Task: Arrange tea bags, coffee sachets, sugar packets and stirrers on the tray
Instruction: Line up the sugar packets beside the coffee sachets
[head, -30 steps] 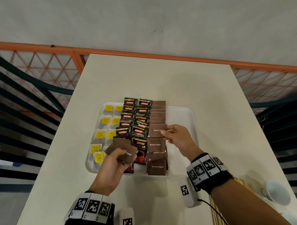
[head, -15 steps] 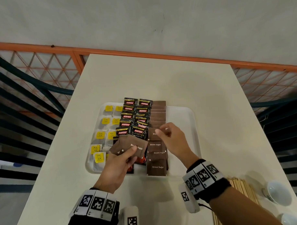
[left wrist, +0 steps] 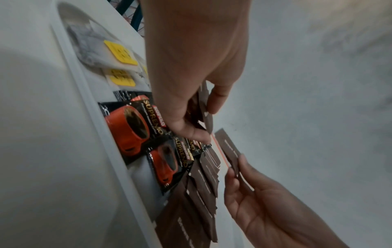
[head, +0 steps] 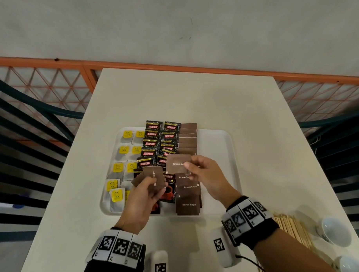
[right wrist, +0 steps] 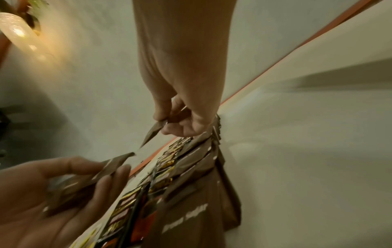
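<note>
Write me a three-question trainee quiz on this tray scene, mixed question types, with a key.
1. True or false: the wooden stirrers already lie on the tray.
2. What does the right hand pinch?
A. tea bag
B. brown sugar packet
C. coffee sachet
3. Fill in: the left hand holds a small stack of ____ packets.

Key: 1 false, they lie on the table right of the tray; 2 B; 3 brown sugar.
</note>
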`<state>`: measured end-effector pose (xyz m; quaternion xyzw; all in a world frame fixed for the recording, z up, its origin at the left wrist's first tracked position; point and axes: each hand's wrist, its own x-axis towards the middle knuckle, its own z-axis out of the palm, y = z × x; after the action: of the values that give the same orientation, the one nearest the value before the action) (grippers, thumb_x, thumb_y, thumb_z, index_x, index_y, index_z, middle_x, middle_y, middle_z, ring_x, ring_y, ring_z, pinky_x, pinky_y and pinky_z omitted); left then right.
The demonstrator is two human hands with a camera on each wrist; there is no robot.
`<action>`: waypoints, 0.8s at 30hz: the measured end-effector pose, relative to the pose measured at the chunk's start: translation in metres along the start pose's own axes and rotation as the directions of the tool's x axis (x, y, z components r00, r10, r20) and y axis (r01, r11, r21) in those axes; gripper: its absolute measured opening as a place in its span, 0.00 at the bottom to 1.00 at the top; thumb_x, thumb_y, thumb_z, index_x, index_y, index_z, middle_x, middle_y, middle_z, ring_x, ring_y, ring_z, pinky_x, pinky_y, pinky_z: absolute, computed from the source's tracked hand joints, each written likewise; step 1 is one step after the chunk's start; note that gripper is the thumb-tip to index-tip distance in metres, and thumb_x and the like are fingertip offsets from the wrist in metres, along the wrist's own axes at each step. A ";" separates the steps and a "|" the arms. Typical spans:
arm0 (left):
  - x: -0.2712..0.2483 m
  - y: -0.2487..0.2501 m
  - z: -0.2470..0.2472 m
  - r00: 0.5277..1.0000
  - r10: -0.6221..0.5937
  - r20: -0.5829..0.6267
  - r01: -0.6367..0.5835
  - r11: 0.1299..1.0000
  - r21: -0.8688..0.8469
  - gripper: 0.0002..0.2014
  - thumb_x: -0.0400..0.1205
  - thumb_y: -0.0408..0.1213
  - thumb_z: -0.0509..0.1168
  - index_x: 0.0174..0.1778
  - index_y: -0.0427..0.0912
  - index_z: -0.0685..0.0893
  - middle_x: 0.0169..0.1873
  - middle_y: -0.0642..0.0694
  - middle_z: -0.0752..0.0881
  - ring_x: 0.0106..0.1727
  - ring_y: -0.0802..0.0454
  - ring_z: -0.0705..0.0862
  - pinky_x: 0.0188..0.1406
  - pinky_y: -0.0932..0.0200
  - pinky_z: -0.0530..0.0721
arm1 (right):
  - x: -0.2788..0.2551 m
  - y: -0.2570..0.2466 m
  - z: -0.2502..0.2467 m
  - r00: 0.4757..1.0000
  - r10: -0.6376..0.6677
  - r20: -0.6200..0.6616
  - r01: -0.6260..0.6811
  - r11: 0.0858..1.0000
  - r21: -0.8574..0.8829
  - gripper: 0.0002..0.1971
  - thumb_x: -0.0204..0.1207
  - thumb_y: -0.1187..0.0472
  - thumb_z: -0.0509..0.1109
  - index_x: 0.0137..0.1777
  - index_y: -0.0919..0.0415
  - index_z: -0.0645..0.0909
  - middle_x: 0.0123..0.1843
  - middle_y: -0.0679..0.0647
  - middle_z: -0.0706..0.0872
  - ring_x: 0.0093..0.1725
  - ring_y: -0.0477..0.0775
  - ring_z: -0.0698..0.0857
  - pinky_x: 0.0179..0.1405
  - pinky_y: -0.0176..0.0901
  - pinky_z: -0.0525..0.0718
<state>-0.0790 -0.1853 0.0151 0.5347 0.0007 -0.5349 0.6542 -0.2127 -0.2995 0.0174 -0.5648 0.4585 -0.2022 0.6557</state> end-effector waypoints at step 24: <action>0.014 0.000 0.003 0.998 0.050 0.029 -0.053 0.989 0.137 0.11 0.77 0.27 0.68 0.53 0.40 0.86 0.43 0.45 0.91 0.42 0.56 0.90 0.34 0.71 0.84 | 0.001 -0.016 0.015 0.974 -0.121 0.190 0.200 0.852 -0.483 0.13 0.79 0.50 0.65 0.55 0.57 0.81 0.41 0.39 0.81 0.40 0.33 0.78 0.40 0.24 0.74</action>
<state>-0.0746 -0.1975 0.0085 0.5714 -0.0583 -0.5234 0.6294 -0.1956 -0.2968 0.0306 -0.7652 0.3947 -0.0873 0.5011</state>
